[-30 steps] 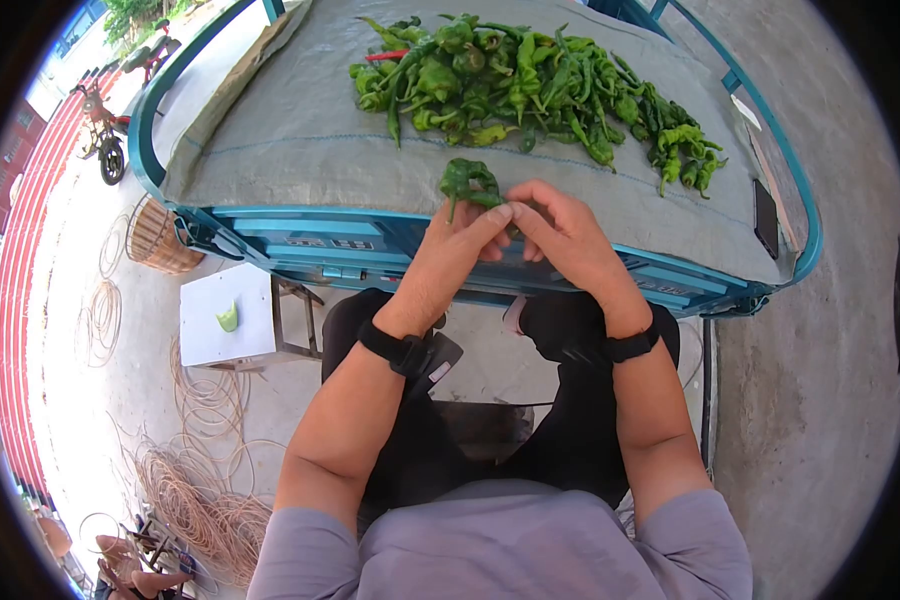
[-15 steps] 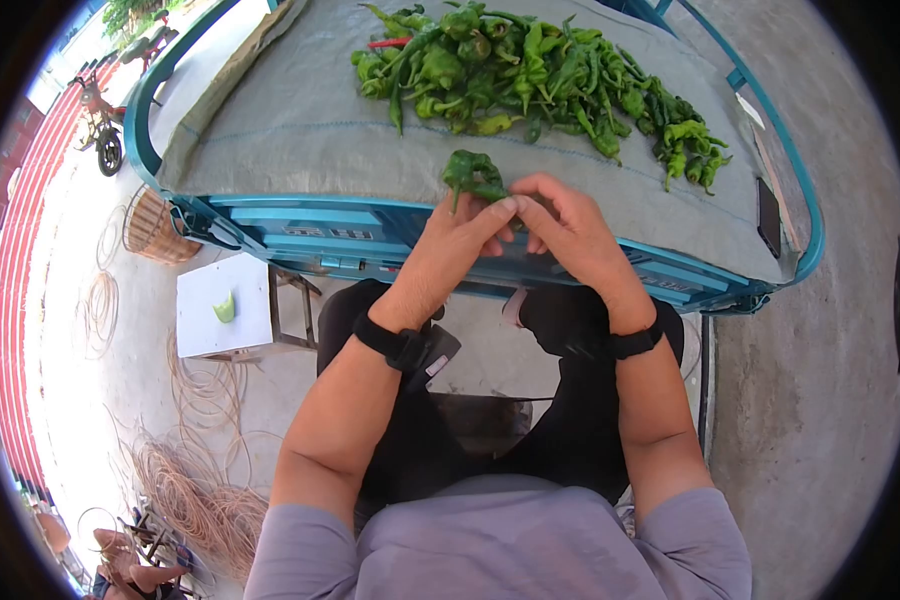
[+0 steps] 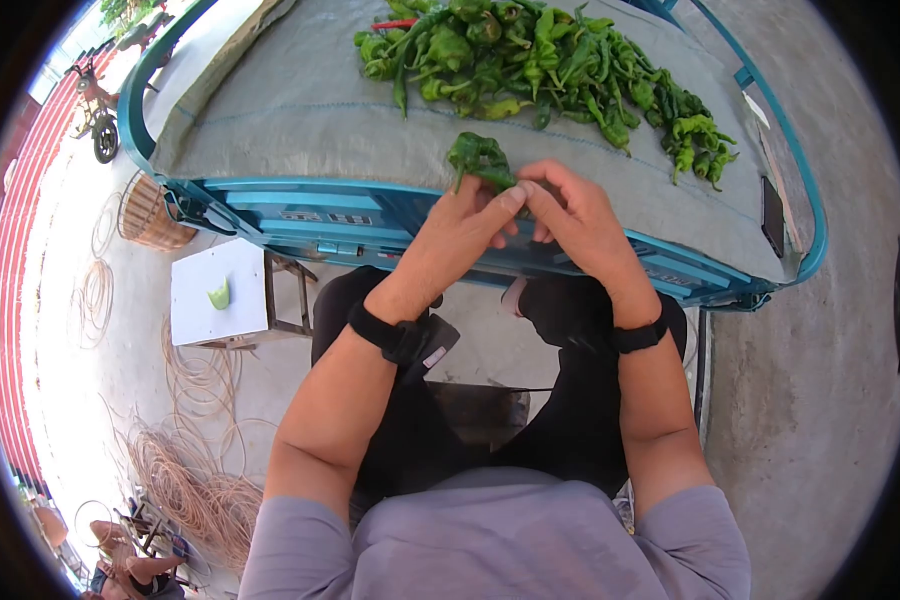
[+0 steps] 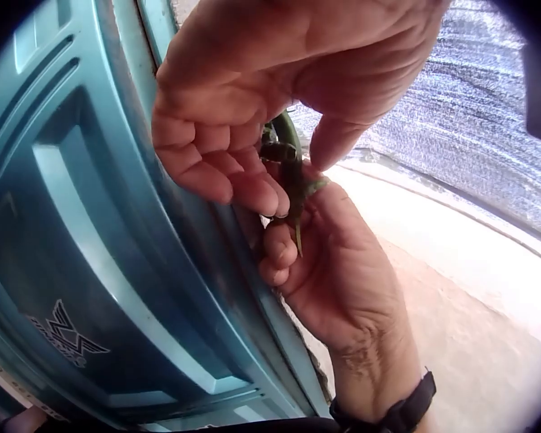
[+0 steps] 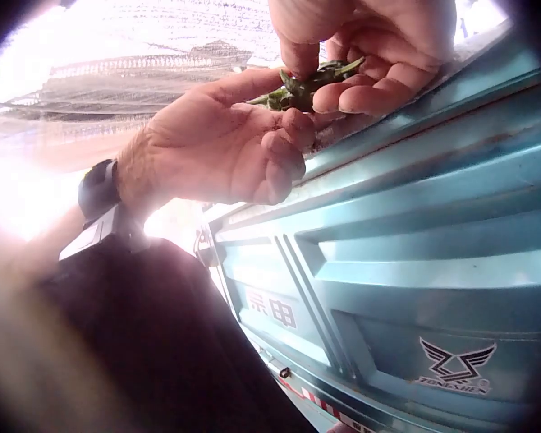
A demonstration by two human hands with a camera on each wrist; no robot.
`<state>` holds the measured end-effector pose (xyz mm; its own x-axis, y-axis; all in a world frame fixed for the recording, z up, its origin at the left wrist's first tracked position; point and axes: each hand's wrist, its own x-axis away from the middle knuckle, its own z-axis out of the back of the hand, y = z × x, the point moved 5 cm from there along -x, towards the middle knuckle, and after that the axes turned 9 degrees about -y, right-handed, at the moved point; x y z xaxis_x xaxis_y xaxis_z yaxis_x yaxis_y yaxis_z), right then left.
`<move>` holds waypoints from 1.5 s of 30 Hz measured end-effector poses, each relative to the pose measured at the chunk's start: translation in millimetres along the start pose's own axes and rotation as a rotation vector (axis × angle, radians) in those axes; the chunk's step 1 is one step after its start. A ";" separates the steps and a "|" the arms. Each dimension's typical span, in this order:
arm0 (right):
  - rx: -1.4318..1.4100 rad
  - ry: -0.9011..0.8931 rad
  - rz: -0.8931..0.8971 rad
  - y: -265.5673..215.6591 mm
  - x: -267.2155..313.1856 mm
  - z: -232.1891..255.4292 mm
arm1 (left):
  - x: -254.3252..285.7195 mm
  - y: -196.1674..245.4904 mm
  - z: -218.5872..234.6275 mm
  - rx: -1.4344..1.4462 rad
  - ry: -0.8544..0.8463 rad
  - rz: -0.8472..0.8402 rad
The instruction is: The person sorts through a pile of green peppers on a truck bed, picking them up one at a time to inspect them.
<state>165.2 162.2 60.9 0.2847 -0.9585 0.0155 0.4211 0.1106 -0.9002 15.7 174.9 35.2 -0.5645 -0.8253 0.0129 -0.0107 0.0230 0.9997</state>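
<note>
Several green peppers are held at the near edge of the grey sheet (image 3: 310, 145); the uppermost green pepper (image 3: 481, 158) sticks up above the left hand (image 3: 460, 232). That hand pinches them between thumb and curled fingers. The right hand (image 3: 577, 222) meets it thumb to thumb, its fingertips also pinching the green stems or peppers (image 5: 308, 87), seen in the right wrist view. In the left wrist view green pieces (image 4: 291, 158) show between both hands' fingers. Beyond the hands lies a heap of green peppers (image 3: 530, 60) with one red pepper (image 3: 395, 24).
A blue truck bed side (image 3: 320, 215) runs below the hands. On the sheet's right edge lies a dark phone (image 3: 772, 216). A woven basket (image 3: 153, 215), a white-topped stool (image 3: 218, 310) with a green piece on it, and coiled cords (image 3: 185, 490) are at the left.
In the head view the truck bed, heap and stool have shifted slightly upward as the view moved. Both hands keep their grip on the peppers, with little change in finger pose.
</note>
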 end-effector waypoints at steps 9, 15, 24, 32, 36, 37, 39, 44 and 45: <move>0.005 0.012 0.006 -1.8 0.2 -0.6 | -2.2 -2.9 -0.6 -0.012 -0.017 -0.014; 0.006 0.015 0.005 -1.3 -0.4 -0.5 | -2.3 -2.6 -1.5 0.000 -0.033 0.022; 0.008 0.022 0.020 -2.1 -0.1 -0.4 | -3.8 -3.4 -1.6 0.033 -0.013 -0.021; 0.015 0.023 0.038 -1.5 -0.4 -0.8 | -4.1 -4.3 -3.0 0.069 -0.006 -0.028; 0.028 0.024 0.043 -2.9 -0.4 -0.6 | -4.4 -6.3 -2.0 0.044 0.000 -0.015; 0.034 0.022 0.045 -3.0 -0.4 -0.5 | -4.6 -6.9 -2.0 0.041 0.001 -0.015; 0.047 0.018 0.049 -2.8 -0.5 -0.4 | -5.2 -8.2 -1.8 0.036 0.004 -0.016; 0.061 0.020 0.040 -2.5 -0.5 -0.4 | -6.2 -8.2 -2.3 0.037 -0.002 -0.051; 0.062 0.020 0.040 -2.7 -0.3 -0.5 | -6.1 -8.2 -2.2 0.039 -0.001 -0.058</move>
<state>163.5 162.1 63.1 0.2854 -0.9579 -0.0298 0.4627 0.1649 -0.8710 21.1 178.5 26.9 -0.5628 -0.8254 -0.0452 -0.0759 -0.0029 0.9971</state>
